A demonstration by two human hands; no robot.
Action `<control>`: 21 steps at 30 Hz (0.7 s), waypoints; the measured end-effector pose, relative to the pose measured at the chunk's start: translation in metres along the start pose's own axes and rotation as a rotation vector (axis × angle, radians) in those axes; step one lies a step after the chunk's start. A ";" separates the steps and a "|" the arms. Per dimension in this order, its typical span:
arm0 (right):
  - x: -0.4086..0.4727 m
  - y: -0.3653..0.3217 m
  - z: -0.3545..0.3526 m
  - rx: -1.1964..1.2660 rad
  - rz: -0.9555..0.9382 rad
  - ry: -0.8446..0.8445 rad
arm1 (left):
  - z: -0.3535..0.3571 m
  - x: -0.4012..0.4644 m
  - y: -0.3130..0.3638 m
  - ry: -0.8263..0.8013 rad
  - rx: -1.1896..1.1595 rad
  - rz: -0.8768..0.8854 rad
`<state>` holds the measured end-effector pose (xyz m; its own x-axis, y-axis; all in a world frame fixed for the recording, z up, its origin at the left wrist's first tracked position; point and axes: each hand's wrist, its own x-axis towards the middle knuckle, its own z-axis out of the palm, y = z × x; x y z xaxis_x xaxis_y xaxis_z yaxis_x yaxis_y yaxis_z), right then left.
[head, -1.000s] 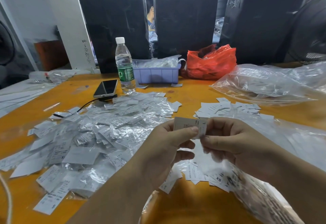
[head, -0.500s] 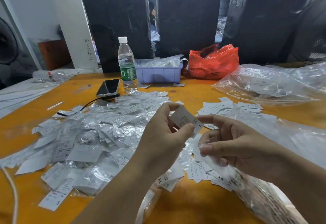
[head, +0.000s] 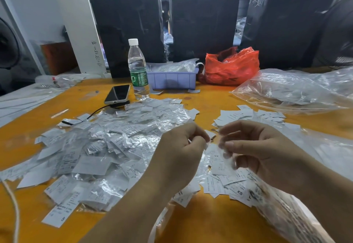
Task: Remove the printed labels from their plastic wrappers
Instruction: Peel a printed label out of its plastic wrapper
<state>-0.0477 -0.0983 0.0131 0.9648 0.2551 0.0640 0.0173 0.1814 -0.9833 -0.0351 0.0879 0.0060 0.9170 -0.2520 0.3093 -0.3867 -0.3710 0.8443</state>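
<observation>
A broad heap of labels in clear plastic wrappers (head: 107,147) covers the orange table (head: 200,223) on the left. Bare white labels (head: 240,115) lie in a pile behind my hands, and more bare labels (head: 219,183) lie just below them. My left hand (head: 177,152) is curled, with a small white label edge (head: 207,144) showing at its fingertips. My right hand (head: 259,152) is close beside it, its thumb and fingers pinching a blurred clear wrapper (head: 224,158). The two hands are a finger's width apart.
A water bottle (head: 137,66), a phone (head: 118,94) on a black cable, a purple tray (head: 172,80) and a red bag (head: 232,66) stand at the back. Large clear bags (head: 290,91) lie right and under my right forearm. Black-wrapped boxes (head: 129,24) line the far edge.
My left hand has come down from chest height with the label and curled inward. My right hand has closed its fingers on a clear wrapper. The hands moved slightly apart, then together.
</observation>
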 end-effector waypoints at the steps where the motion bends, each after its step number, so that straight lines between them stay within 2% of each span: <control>1: 0.000 -0.001 0.000 0.032 -0.008 0.028 | 0.000 0.000 0.001 -0.026 0.000 -0.018; 5: 0.000 -0.001 0.001 0.080 -0.054 0.086 | 0.004 -0.002 0.001 -0.194 0.040 -0.062; 7: 0.001 0.001 0.000 0.084 -0.072 0.093 | 0.007 -0.004 0.001 -0.225 0.056 -0.053; 11: 0.003 0.004 -0.002 0.025 -0.100 0.083 | 0.009 -0.002 -0.003 -0.175 0.082 -0.013; 16: 0.000 0.000 -0.006 -0.180 -0.036 0.019 | -0.002 0.004 -0.003 -0.064 -0.058 -0.004; 21: -0.004 0.000 0.001 -0.199 0.054 -0.127 | 0.000 0.002 -0.004 -0.119 -0.014 0.042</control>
<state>-0.0518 -0.0980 0.0136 0.9252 0.3789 0.0192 0.0304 -0.0234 -0.9993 -0.0321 0.0887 0.0030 0.8815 -0.3716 0.2914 -0.4226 -0.3455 0.8379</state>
